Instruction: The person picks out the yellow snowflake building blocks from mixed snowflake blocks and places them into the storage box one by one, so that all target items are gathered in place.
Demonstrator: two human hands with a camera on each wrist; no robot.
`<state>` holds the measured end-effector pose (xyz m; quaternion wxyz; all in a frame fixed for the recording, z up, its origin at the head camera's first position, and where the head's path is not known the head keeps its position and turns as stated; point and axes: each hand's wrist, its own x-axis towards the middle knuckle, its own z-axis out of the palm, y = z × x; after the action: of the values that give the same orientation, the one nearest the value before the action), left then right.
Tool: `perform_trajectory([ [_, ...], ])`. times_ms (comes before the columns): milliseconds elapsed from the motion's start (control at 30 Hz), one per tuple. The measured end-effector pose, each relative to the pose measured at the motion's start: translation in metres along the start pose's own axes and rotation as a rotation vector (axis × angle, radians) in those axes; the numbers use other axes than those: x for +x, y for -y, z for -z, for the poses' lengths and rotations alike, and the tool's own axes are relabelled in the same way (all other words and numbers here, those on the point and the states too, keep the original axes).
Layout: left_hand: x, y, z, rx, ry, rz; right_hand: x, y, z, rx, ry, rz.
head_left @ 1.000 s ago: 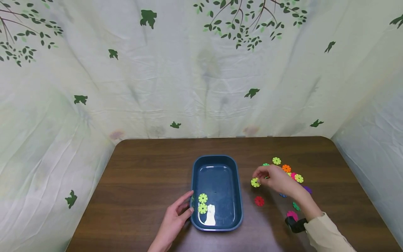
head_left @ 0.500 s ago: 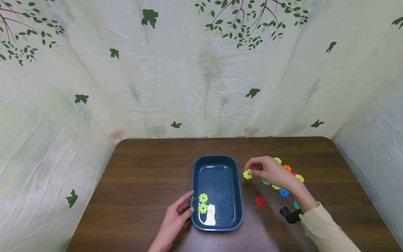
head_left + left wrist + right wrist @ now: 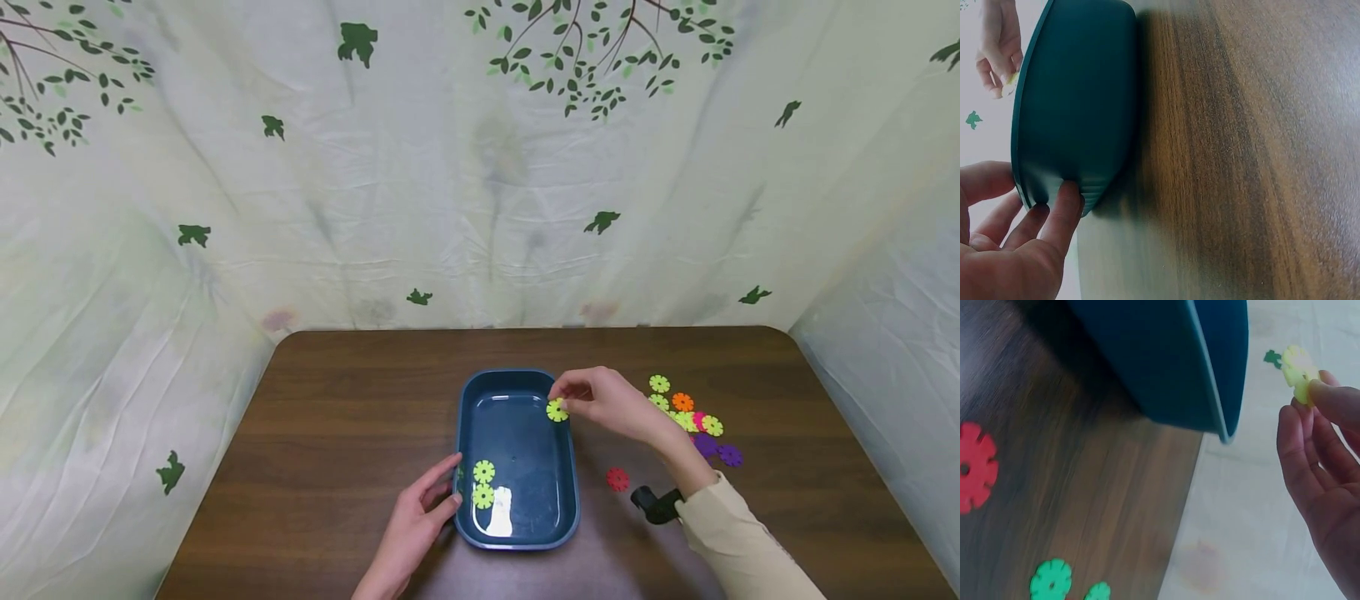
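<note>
My left hand (image 3: 416, 517) grips the left side of a blue plastic tray (image 3: 517, 538); in the left wrist view its fingertips (image 3: 1067, 195) lie against the ribbed outer wall near the rim. Two yellow notched flower-shaped discs lie in the tray, an upper disc (image 3: 483, 472) and a lower disc (image 3: 483, 497). Thumb and fingers of my right hand (image 3: 607, 402) pinch another yellow flower disc (image 3: 557, 410), upright over the tray's right rim. The right wrist view shows this pinched disc (image 3: 1299, 372) beyond the tray's wall.
On the brown wooden table (image 3: 360, 400), a red disc (image 3: 618, 479) lies right of the tray. Farther right spreads a loose group of yellow, pink, an orange disc (image 3: 682, 402) and purple ones (image 3: 730, 455). A leaf-printed white cloth (image 3: 450, 183) hangs behind the table.
My right hand has moved left with the pinched yellow disc, from over the table to the tray's right rim. My left hand and the tray have stayed in place.
</note>
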<state>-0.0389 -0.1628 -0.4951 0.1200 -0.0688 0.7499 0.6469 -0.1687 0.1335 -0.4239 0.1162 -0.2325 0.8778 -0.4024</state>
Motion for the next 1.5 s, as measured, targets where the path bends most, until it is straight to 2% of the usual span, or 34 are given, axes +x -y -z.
perform_trajectory([
  [200, 0.0, -0.001, 0.0, 0.008, -0.001, 0.006, 0.012, 0.008, -0.01, -0.011, 0.038, 0.005],
  [467, 0.001, -0.001, 0.0, 0.024, -0.007, 0.03, 0.025, 0.02, -0.022, -0.001, 0.074, -0.054],
  [800, 0.001, -0.001, 0.0, 0.031, -0.012, 0.027, 0.045, 0.029, -0.036, -0.033, 0.139, -0.075],
  [1100, 0.0, -0.003, 0.0, 0.042, -0.015, 0.044, 0.056, 0.038, -0.049, -0.007, 0.154, -0.055],
  [1500, 0.001, -0.002, 0.0, 0.036, -0.009, 0.031, 0.066, 0.028, -0.08, 0.056, 0.208, -0.089],
])
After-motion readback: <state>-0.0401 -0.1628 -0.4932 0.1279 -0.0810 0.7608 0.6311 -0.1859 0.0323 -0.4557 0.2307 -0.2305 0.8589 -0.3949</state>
